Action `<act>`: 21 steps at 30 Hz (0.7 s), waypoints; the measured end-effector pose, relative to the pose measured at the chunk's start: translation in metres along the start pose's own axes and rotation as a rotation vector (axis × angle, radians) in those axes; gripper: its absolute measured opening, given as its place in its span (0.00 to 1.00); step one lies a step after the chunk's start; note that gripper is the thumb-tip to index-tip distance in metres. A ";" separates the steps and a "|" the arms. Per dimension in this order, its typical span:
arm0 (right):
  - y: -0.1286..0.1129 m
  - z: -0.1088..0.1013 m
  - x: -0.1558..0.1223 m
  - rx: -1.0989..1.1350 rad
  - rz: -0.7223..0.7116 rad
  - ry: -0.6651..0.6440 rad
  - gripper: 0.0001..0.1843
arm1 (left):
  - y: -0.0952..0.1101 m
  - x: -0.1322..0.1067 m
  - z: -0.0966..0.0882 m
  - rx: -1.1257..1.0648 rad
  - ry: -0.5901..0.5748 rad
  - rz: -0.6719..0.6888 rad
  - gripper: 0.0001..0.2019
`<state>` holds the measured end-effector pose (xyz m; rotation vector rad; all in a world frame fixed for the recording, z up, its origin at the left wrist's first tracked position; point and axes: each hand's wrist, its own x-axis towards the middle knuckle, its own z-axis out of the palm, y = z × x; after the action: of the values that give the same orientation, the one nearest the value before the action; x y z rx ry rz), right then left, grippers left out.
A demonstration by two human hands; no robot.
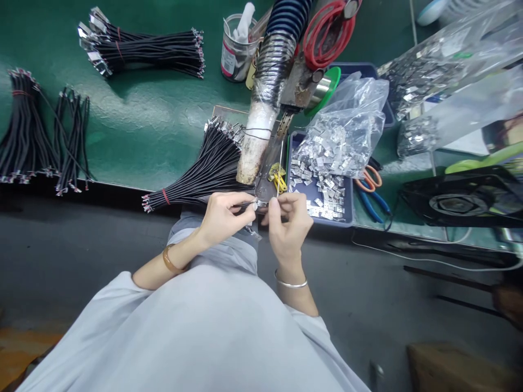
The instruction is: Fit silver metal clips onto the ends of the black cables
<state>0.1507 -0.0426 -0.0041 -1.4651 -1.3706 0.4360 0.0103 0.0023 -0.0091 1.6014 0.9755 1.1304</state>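
Observation:
My left hand is closed in a pinch on the end of a black cable. A small metal connector shows in the gap between my two hands, at the cable's tip. From the other side, the thumb and fingers of my right hand pinch at this connector; its far end is hidden by them. A thin silvery wire runs down to my right thumb. Just behind my hands lies a bundle of black cables, tied with a red band. The soldering iron points down above the hands.
A blue tray of loose metal connectors stands at right, a plastic bag lying over it. Beside it are blue-handled pliers and a small fan. A duct hose hangs overhead. More cable bundles lie left.

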 end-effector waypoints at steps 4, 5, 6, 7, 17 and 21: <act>0.001 -0.001 0.006 0.186 0.133 -0.131 0.08 | -0.002 0.001 -0.007 0.081 -0.043 0.221 0.07; 0.003 -0.002 0.007 0.182 0.106 -0.137 0.07 | -0.002 0.003 -0.009 0.068 -0.057 0.207 0.06; 0.004 -0.002 0.007 0.142 0.056 -0.132 0.06 | -0.002 0.004 -0.011 0.039 -0.074 0.167 0.06; 0.006 -0.003 0.007 0.072 -0.019 -0.123 0.05 | -0.002 0.005 -0.013 0.000 -0.096 0.109 0.05; -0.001 -0.009 -0.002 -0.380 -0.446 -0.070 0.03 | 0.003 0.007 -0.016 -0.049 -0.221 -0.099 0.08; 0.000 -0.002 -0.003 -0.255 -0.271 -0.125 0.04 | 0.000 0.005 -0.015 -0.047 -0.210 -0.110 0.07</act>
<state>0.1512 -0.0462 -0.0041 -1.4445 -1.7484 0.1855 -0.0025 0.0106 -0.0060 1.5733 0.8808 0.8843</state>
